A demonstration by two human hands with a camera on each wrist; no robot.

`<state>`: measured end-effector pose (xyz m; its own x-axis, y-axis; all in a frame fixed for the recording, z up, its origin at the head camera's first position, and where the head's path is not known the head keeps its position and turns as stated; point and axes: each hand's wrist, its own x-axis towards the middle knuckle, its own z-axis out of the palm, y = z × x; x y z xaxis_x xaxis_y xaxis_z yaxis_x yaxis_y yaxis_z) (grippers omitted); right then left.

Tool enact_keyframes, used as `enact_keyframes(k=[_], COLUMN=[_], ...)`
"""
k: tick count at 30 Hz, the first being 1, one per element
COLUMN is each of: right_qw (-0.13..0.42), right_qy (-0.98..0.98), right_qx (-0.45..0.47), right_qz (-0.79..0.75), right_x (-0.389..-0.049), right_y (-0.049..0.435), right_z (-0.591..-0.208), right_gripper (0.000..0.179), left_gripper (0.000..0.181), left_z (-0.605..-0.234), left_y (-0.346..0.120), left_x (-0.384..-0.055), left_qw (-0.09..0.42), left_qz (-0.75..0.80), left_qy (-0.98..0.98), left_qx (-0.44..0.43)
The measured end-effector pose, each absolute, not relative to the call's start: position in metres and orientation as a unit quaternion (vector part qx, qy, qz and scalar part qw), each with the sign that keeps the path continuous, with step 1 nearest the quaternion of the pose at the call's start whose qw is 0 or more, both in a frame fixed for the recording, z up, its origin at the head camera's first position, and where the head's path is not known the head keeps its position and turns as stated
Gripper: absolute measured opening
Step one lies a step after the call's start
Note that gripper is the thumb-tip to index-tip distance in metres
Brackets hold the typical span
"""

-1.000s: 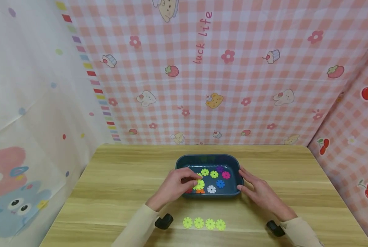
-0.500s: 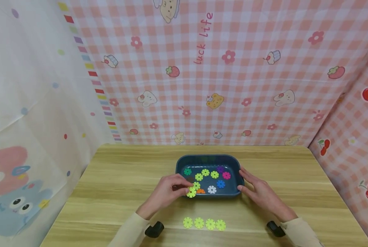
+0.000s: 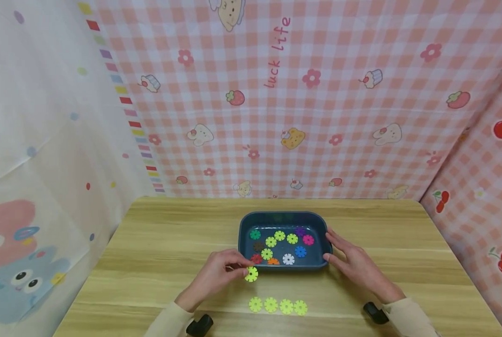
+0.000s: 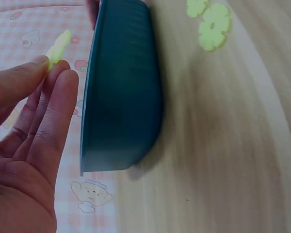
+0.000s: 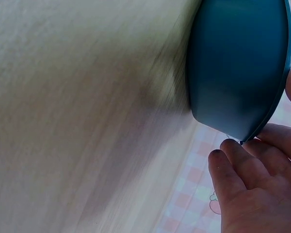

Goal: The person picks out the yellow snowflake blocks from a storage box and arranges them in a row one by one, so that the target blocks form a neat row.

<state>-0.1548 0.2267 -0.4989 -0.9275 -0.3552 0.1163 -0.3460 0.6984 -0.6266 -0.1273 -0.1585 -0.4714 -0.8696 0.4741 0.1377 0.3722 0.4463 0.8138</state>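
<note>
In the head view my left hand [image 3: 221, 274] pinches a yellow-green snowflake building disc [image 3: 251, 274] between thumb and fingertips, just over the front rim of a dark blue tray [image 3: 282, 217]. The left wrist view shows that disc [image 4: 59, 47] nearly edge-on above the thumb tip. My right hand [image 3: 358, 264] holds the tray's right end, thumb at the rim and fingers along the outside [image 5: 250, 162]. Inside the tray lie several discs, among them a green disc [image 3: 255, 234], a white disc [image 3: 288, 259] and a blue disc [image 3: 300, 252].
Yellow-green discs [image 3: 271, 305] lie in a row on the wooden table [image 3: 170, 243] in front of the tray. A pink checked cloth [image 3: 251, 121] hangs behind the table, with a white cloth [image 3: 57, 140] at the left.
My left hand has lifted the yellow-green disc out of the tray and carried it left and toward the front, past the rim. The right hand has stayed at the tray's end.
</note>
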Motion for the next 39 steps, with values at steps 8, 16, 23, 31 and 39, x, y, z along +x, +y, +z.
enact_keyframes(k=[8,16,23,31,39], right_qw=[0.005,0.012,0.014,0.012,0.006], right_qy=[0.921,0.921,0.922,0.923,0.922], right_qx=[-0.199,-0.193,-0.192,-0.190,-0.197], right_qz=[-0.336,-0.338,-0.337,-0.334,-0.335], right_x=[-0.155,-0.154,-0.154,-0.154,-0.154], right_y=[0.227,0.228,0.228,0.227,0.228], right_z=[-0.499,-0.498,-0.498,-0.498,-0.498], right_gripper=[0.063,0.063,0.063,0.063,0.065], left_gripper=[0.014,0.012,0.012,0.012,0.013], left_z=[-0.481,-0.495,-0.500,-0.505,-0.514], left_y=[-0.168,-0.176,-0.181,-0.183,-0.183], left_x=[-0.122,-0.120,-0.116,-0.110,-0.108], left_qw=[0.065,0.062,0.085,0.104,0.119], left_qz=[0.470,0.457,0.455,0.450,0.453], left_qy=[0.845,0.853,0.857,0.862,0.859], left_qx=[0.245,0.244,0.225,0.208,0.207])
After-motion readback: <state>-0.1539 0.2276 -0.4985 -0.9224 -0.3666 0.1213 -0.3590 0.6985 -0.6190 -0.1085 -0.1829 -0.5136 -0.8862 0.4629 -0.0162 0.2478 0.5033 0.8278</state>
